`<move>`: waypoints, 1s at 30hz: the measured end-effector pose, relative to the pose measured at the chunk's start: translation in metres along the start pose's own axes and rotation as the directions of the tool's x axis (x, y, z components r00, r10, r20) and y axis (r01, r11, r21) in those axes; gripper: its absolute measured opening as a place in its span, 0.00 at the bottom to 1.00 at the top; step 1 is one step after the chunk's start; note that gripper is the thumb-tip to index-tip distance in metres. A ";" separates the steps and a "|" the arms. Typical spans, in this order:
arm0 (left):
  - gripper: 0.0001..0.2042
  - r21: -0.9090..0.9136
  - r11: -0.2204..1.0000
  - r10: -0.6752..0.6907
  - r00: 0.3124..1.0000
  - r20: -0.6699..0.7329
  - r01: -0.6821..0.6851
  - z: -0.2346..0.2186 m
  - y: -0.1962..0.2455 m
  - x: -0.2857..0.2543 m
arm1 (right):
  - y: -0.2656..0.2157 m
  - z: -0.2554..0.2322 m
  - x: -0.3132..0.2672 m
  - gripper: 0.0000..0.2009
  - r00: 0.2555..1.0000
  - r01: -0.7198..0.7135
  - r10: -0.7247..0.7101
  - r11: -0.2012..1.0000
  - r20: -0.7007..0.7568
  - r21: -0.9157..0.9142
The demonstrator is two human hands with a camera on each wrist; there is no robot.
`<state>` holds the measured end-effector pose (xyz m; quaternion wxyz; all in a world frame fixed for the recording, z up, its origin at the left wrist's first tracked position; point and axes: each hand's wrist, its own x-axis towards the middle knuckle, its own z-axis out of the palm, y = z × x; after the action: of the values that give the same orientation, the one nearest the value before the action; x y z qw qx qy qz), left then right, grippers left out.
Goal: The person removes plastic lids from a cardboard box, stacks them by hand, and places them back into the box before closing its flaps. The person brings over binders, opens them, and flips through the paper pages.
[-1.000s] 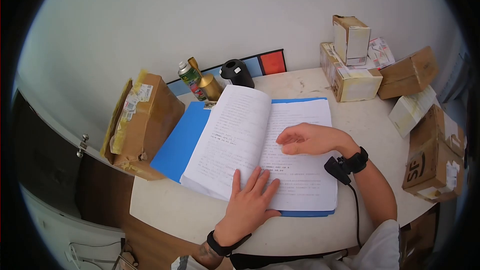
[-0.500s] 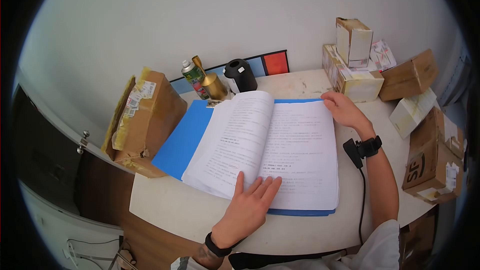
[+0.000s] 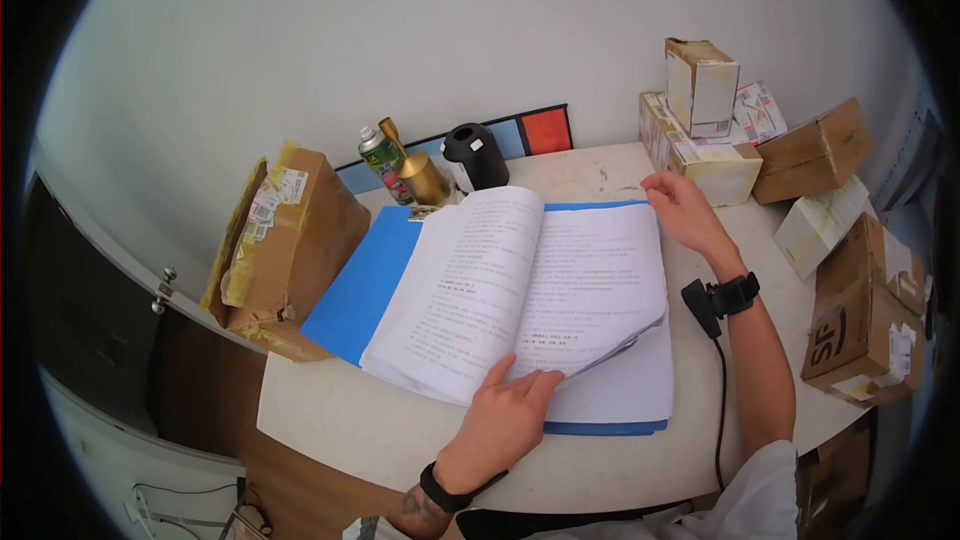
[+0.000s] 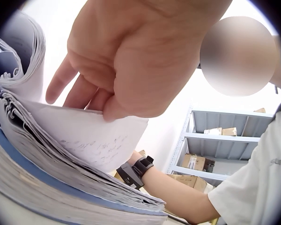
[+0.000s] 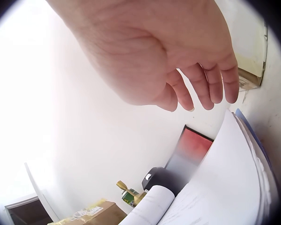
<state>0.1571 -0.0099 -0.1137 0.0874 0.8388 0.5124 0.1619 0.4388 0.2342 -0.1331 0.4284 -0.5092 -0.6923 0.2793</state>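
Observation:
A thick stack of printed pages (image 3: 470, 280) lies spread on a blue folder (image 3: 365, 285), its left part curling up. At the lower middle, my left hand (image 3: 497, 430) pinches the bottom edge of some right-hand pages (image 3: 590, 290), which lift and bend. In the left wrist view the thumb and fingers of the left hand (image 4: 131, 61) hold a raised sheet (image 4: 98, 136) above the stack. My right hand (image 3: 690, 215) hovers at the top right corner of the pages, its fingers loosely bent with nothing between them; the right wrist view shows this right hand (image 5: 154, 51) just off the paper.
A big carton (image 3: 300, 250) stands at the left. Behind the folder are a spray can (image 3: 382, 162), a brass-coloured vessel (image 3: 423, 180) and a black container (image 3: 475, 157). Several boxes (image 3: 715, 165) crowd the right side of the white table (image 3: 350, 430). A cable (image 3: 722, 410) hangs from the right wrist camera.
The right hand has moved from over the right page to its top right corner. The left fingers, earlier flat on the paper, have bent and taken hold of pages, whose lower part has risen.

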 end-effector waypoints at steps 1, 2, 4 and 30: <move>0.14 -0.001 1.000 0.001 1.000 0.000 -0.001 0.000 -0.001 0.001 | 0.000 -0.001 0.000 0.12 1.000 0.002 -0.002 1.000 0.008 -0.005; 0.11 -0.048 0.999 0.004 0.998 -0.064 -0.007 0.001 -0.004 0.003 | -0.001 -0.001 -0.001 0.12 1.000 0.005 -0.005 1.000 0.015 -0.009; 0.08 -0.094 0.995 0.005 0.992 -0.130 -0.018 -0.001 -0.004 0.005 | 0.002 0.000 0.000 0.12 1.000 0.004 -0.004 1.000 0.022 -0.012; 0.11 -0.315 0.918 -0.390 0.702 -0.597 0.242 -0.036 -0.037 -0.029 | -0.024 -0.002 -0.024 0.47 0.860 0.042 0.264 0.816 0.437 -0.576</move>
<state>0.1012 -0.0199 -0.0972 0.0203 0.6149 0.6271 0.4778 0.4325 0.2035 -0.1194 0.0464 -0.5642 -0.7977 0.2077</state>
